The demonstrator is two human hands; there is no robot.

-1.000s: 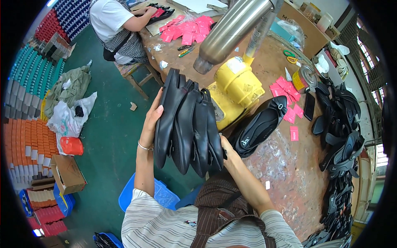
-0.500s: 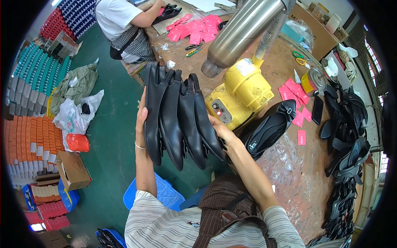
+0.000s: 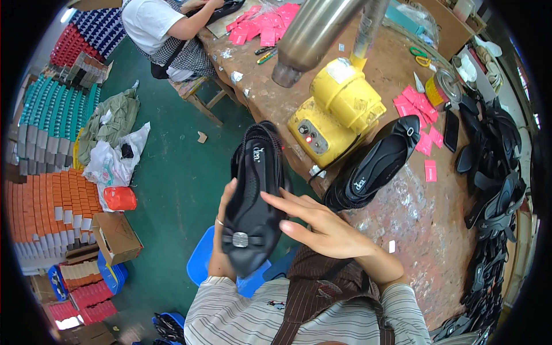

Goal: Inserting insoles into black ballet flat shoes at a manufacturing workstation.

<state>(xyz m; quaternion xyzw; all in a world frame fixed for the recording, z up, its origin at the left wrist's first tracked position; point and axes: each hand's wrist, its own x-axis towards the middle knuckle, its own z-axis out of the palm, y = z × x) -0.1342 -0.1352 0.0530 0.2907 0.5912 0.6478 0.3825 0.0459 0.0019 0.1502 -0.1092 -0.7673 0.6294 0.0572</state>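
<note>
A stack of black slingback flats [image 3: 253, 190] hangs in front of me, toes toward me. The top one shows its insole and a bow with a silvery ornament; the shoes beneath are mostly hidden. My left hand [image 3: 226, 198] grips the stack from its left side, most of its fingers out of sight behind the shoes. Fingers stretched and apart, my right hand [image 3: 322, 227] lies against the right side of the top shoe, a fingertip over its insole. On the bench to the right rests another stack of black flats [image 3: 376, 158].
A yellow blower machine [image 3: 339, 115] with a metal nozzle [image 3: 307, 43] stands on the worn workbench [image 3: 402, 241]. Pink cards [image 3: 417, 106], a can [image 3: 443, 89] and black sandals [image 3: 494, 184] lie farther right. A co-worker [image 3: 152, 29] sits far left. A blue bin [image 3: 202, 259] is below.
The shoes have turned from soles and sides showing to the top shoe's insole and bow facing up, and come nearer me. My right hand has released its grip and opened out.
</note>
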